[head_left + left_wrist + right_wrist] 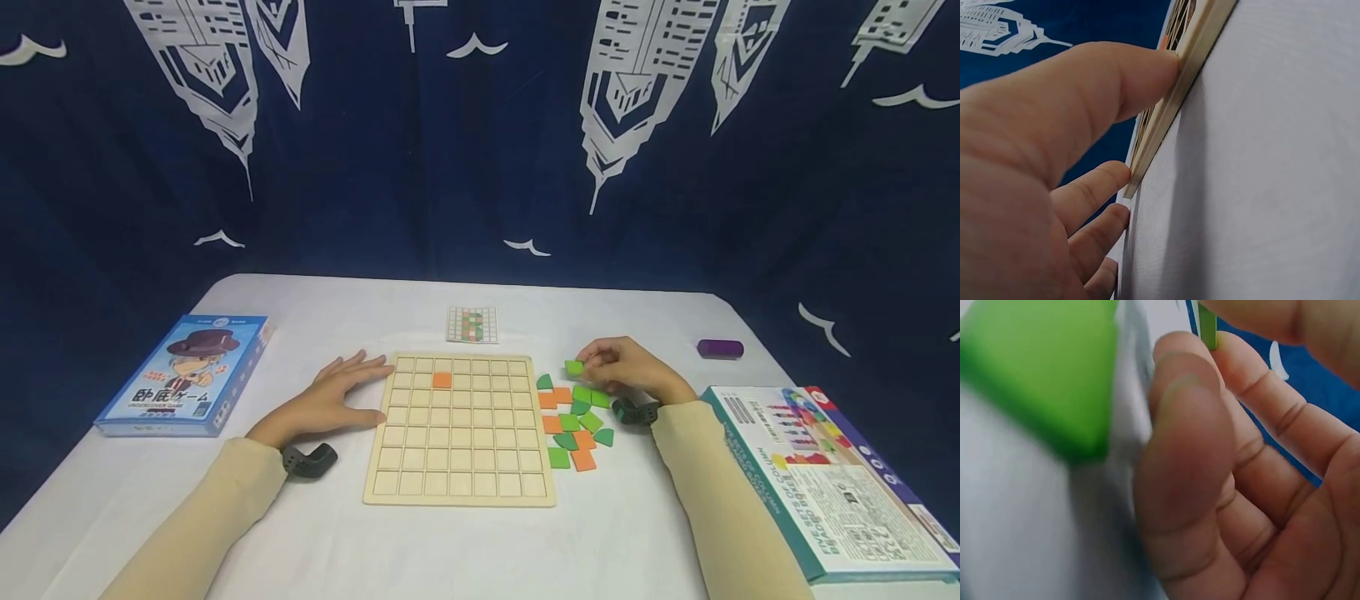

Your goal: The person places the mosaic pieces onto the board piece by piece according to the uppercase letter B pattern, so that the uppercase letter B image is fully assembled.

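A wooden grid board [459, 501] lies flat on the white table, with one orange square tile [442, 380] in a cell near its far edge. My left hand [330, 400] rests at the board's left side, fingers spread; in the left wrist view the thumb and index fingertip touch the board's edge [1194, 59]. Just above the table, right of the board, my right hand [628, 367] pinches a light green square tile [573, 368], seen edge-on in the right wrist view as a green strip [1208, 328]. Below that hand are loose green and orange tiles [583, 460], some square, some with a curved side.
Behind the board lies a small printed pattern card [472, 325]. A blue game box [183, 375] sits at the left. On the right are a larger white and teal box [840, 492] and a purple cylinder-like object [720, 349]. A dark blue curtain [420, 167] hangs behind the table.
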`<state>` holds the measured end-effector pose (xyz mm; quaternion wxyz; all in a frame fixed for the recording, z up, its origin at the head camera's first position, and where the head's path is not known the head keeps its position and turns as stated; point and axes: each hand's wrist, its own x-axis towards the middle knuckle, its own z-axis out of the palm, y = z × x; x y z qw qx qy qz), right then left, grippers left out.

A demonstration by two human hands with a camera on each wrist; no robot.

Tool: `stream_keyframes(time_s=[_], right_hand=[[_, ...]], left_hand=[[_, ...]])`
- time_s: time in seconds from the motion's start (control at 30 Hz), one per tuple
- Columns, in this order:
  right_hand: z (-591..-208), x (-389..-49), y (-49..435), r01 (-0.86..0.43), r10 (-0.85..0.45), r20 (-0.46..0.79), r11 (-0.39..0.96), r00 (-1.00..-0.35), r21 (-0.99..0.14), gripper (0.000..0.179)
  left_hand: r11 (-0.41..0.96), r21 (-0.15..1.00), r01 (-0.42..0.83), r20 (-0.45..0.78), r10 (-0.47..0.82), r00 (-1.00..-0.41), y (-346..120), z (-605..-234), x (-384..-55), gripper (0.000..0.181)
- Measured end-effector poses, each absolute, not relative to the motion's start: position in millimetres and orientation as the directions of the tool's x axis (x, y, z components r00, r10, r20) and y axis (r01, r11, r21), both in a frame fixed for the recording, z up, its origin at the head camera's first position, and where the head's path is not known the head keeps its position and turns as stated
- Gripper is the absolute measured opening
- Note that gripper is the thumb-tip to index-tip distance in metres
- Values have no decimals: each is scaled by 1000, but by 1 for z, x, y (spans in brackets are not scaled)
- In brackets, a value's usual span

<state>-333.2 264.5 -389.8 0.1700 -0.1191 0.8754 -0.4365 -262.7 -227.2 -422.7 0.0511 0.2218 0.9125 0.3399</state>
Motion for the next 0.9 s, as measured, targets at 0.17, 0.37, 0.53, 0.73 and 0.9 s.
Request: stream_keyframes(time_s=[0.17, 0.37, 0.53, 0.73, 0.9], right_hand=[[-382, -331, 254, -77, -374, -176, 573, -911, -816, 35], [-375, -326, 241, -101, -403, -135, 513, -905, -852, 36], [-375, -323, 230, -92, -394, -133, 502, -909, -860, 36], [-374, -320, 216, -108, -416, -111, 468, -903, -877, 34], [-373, -315, 201, -104, -423, -112, 456, -899, -884, 32]], left_hand=[[664, 649, 371, 60, 442, -895, -228, -422, -262, 86], [664, 653, 364, 54, 438, -897, -227, -422, -262, 87], [665, 653, 363, 51, 439, -897, -227, -423, -263, 88], [670, 649, 359, 49, 435, -899, -227, -423, -264, 88], [669, 656, 349, 42, 429, -902, -227, -424, -264, 89]])
